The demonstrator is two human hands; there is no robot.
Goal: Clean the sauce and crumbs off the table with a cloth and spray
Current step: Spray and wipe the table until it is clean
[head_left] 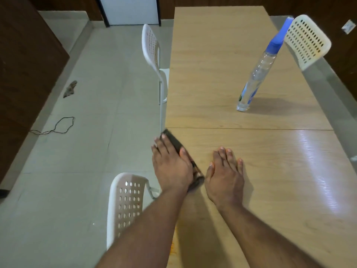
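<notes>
Left hand [170, 163] lies flat, fingers straight, pressing a dark cloth [181, 151] along the wooden table [270, 180] edge. Right hand [225, 175] rests open on the tabletop, grasping nothing. Spray bottle [257, 74] stands well apart. Judged step: wiping. Next: sweep toward the orange smear [172, 246] near the edge.

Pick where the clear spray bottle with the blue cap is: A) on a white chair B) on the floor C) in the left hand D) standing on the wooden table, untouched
D: the clear spray bottle with the blue cap stands on the wooden table, far beyond the left hand and the right hand.
</notes>
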